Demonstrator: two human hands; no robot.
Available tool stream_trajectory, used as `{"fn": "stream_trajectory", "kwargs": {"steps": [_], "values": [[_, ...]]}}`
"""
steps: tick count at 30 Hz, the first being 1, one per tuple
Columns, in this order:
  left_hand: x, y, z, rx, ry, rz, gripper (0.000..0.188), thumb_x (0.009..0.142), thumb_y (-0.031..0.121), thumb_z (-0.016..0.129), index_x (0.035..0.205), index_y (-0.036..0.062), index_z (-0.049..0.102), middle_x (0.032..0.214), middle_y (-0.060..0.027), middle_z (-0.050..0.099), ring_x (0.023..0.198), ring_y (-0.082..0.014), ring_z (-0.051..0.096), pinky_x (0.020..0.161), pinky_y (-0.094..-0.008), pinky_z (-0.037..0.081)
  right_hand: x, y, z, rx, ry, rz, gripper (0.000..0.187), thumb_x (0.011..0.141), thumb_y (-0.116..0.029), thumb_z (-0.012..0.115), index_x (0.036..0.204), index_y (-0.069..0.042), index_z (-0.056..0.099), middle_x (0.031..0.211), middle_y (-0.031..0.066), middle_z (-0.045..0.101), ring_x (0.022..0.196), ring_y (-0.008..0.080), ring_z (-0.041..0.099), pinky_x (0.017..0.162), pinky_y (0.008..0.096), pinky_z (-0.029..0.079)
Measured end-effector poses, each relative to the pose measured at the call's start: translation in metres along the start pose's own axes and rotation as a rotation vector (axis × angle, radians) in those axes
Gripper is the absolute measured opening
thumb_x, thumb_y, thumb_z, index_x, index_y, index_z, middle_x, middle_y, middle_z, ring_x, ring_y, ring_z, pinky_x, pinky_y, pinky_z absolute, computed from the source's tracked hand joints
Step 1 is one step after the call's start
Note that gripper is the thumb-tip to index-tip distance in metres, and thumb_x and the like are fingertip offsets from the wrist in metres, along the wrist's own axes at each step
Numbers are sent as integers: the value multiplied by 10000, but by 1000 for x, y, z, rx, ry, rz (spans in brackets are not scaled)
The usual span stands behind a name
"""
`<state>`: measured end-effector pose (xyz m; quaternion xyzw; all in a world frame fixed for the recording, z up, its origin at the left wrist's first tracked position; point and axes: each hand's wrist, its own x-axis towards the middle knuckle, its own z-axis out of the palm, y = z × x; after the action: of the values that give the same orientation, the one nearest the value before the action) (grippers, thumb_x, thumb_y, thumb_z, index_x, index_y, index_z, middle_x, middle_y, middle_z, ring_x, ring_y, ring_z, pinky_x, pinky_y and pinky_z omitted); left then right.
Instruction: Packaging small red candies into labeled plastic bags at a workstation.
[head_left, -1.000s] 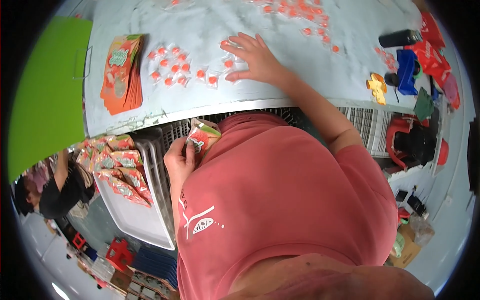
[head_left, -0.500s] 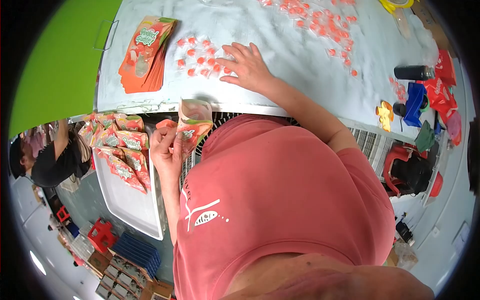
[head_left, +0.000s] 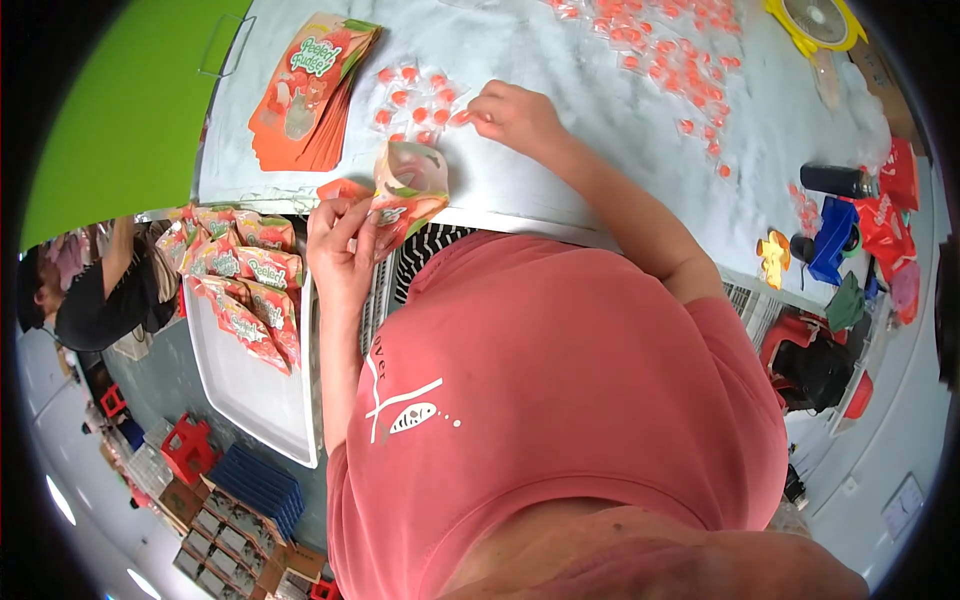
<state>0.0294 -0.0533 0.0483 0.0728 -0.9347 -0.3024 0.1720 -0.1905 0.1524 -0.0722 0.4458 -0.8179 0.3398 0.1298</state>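
My left hand (head_left: 345,240) is closed around the lower part of a red and green candy pouch (head_left: 412,205). The pouch's mouth gapes upward at the table's front edge. Just beyond it lies a small group of clear-wrapped red candies (head_left: 411,98). At the right side of that group, my right hand (head_left: 510,118) has its fingers pinched on a wrapped candy (head_left: 461,117). A fanned stack of flat, unfilled pouches (head_left: 308,95) rests on the table to the left of the candies.
Several filled pouches (head_left: 240,265) sit in a white tray (head_left: 255,400) at my left. A larger spread of wrapped candies (head_left: 670,65) covers the far table. Rightward are a black bottle (head_left: 838,181), a blue tape dispenser (head_left: 833,240) and a yellow-rimmed scale-like object (head_left: 815,22). Another person (head_left: 105,300) works far left.
My right hand has gone from spread fingers over the candies to a pinch on one. My left hand has brought the open pouch up and closer to the small candy group.
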Motion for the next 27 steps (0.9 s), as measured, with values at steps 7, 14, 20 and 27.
{"fn": "stream_trajectory", "kwargs": {"steps": [7,14,20,27], "values": [[9,6,14,7,30,42,224,816,44,722,1036,82,744,858,-70,586,821,-233,557,746,-336,474,34,-50,-70,670,-269,48,119,830,-241,682,886,-141,714,852,79,653,771,280,650,668,381,521],[11,10,39,-68,42,47,197,828,45,703,1023,50,733,849,-84,594,803,-250,585,719,-345,487,50,-84,-60,524,-422,310,219,883,-293,678,1023,-126,662,920,118,653,822,279,651,761,371,519],[19,18,42,-113,74,79,163,819,42,701,979,54,729,885,-75,630,835,-255,615,727,-356,505,48,-79,-52,498,-166,208,248,947,-310,609,1003,-74,661,782,123,652,669,262,622,655,360,494],[16,18,50,-122,68,68,229,789,35,705,1012,77,735,866,-54,601,840,-234,603,718,-347,505,56,-81,-51,416,-248,337,383,997,-381,540,859,-30,607,683,71,598,650,164,581,616,330,446]]}}
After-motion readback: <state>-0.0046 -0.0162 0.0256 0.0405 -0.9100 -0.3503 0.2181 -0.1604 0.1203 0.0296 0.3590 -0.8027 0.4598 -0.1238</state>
